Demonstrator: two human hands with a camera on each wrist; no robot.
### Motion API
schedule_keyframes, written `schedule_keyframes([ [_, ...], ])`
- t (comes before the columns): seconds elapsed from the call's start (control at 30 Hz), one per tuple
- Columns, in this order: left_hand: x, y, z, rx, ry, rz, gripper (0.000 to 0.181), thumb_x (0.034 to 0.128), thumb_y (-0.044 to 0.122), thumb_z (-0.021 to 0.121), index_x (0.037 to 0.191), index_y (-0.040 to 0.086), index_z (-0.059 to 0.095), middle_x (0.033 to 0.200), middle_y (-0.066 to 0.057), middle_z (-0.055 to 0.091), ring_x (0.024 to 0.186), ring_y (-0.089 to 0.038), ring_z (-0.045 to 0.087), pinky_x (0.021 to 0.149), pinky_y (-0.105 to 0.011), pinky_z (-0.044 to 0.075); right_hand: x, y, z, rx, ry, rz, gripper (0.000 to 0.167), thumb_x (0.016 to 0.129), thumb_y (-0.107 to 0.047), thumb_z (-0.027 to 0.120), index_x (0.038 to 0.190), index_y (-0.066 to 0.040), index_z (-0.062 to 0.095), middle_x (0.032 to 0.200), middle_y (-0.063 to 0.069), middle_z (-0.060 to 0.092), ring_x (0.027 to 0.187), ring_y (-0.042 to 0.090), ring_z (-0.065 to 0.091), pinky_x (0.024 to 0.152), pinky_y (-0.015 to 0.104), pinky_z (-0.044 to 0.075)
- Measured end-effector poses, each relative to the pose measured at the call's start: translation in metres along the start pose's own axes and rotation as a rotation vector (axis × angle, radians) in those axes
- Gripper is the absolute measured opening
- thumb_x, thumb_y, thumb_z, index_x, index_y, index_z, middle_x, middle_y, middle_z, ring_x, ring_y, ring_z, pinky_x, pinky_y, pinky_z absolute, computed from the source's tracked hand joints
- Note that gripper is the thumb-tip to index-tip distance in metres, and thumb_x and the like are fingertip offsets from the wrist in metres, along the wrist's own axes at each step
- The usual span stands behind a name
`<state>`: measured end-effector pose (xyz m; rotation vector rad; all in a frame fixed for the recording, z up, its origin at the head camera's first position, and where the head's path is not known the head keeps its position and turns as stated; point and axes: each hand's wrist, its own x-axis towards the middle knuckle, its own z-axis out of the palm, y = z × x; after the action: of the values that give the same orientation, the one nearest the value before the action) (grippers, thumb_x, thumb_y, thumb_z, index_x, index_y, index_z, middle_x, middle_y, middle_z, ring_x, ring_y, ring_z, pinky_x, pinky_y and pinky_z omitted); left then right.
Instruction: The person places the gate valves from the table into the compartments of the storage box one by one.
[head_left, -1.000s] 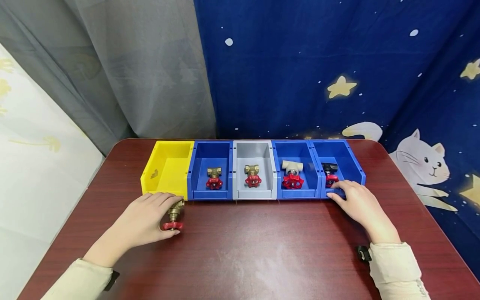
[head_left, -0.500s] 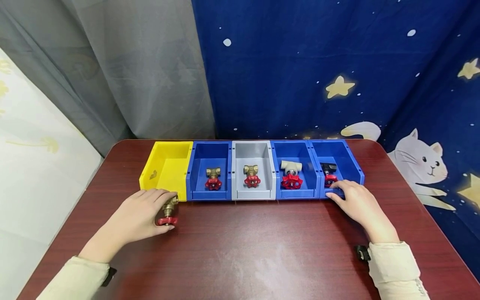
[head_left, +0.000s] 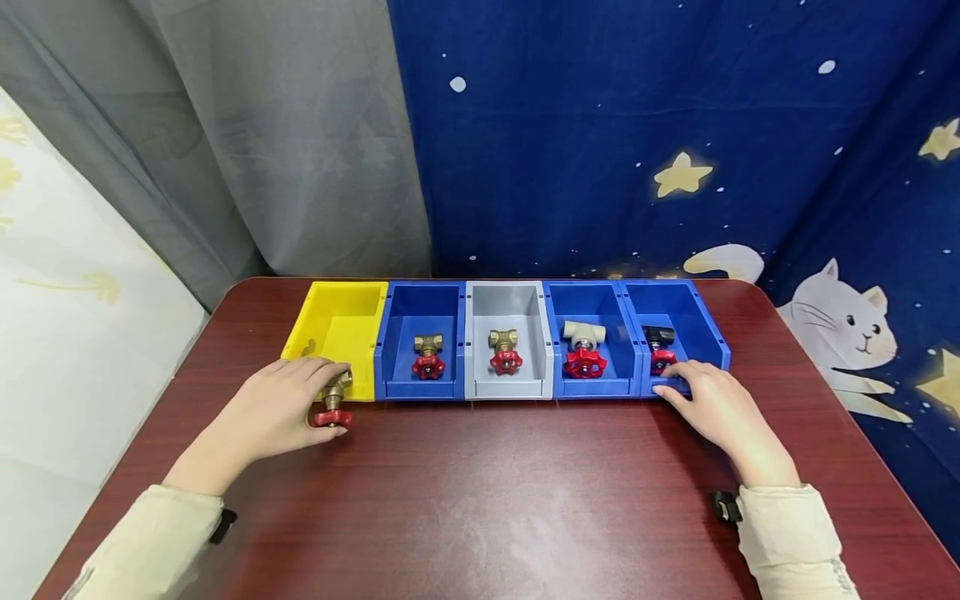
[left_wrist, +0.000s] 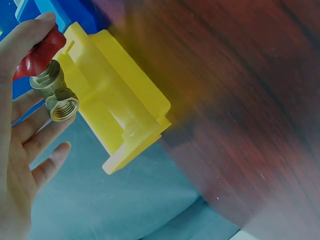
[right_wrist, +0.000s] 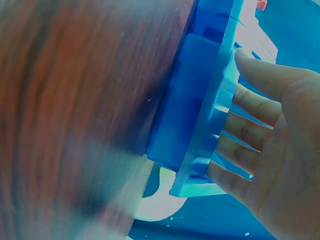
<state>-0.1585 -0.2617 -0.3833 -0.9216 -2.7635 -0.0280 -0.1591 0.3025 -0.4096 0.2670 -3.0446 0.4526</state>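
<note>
My left hand [head_left: 277, 408] grips a brass valve [left_wrist: 55, 90] between thumb and fingers, the thumb on its red handwheel [head_left: 332, 418]. The valve is at the front of the yellow bin [head_left: 352, 321], its brass body overlapping the bin's front wall in the head view. My right hand [head_left: 716, 408] holds nothing. Its extended fingers [right_wrist: 245, 127] touch or lie just over the front lip of the far-right blue bin [right_wrist: 185, 105]. Inside that bin lies a black valve [head_left: 658, 336] with a red handwheel, partly hidden by the fingertips.
To the right of the yellow bin, a blue bin [head_left: 420, 304] and a grey bin [head_left: 506, 300] each hold a brass valve. Another blue bin [head_left: 585, 300] holds a white valve [head_left: 585, 333] with a red handwheel. The bins stand in a row along the back of the brown table [head_left: 525, 492].
My left hand has carried the brass valve slightly left, then forward toward the yellow bin. My right hand has stayed in place at the far-right blue bin.
</note>
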Motion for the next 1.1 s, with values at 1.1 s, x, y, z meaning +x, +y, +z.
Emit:
schedule_keyframes([
  [1.1, 0.026, -0.027, 0.006, -0.092, -0.103, -0.149, 0.083, 0.0738, 0.040, 0.086, 0.138, 0.000, 0.053, 0.129, -0.021, 0.057, 0.116, -0.038, 0.054, 0.097, -0.058, 0.046, 0.000, 0.001, 0.001, 0.003, -0.002, 0.008, 0.039, 0.094, -0.030, 0.069, 0.117, 0.000, 0.066, 0.120, 0.029, 0.061, 0.114, 0.049, 0.053, 0.097, 0.067, 0.040],
])
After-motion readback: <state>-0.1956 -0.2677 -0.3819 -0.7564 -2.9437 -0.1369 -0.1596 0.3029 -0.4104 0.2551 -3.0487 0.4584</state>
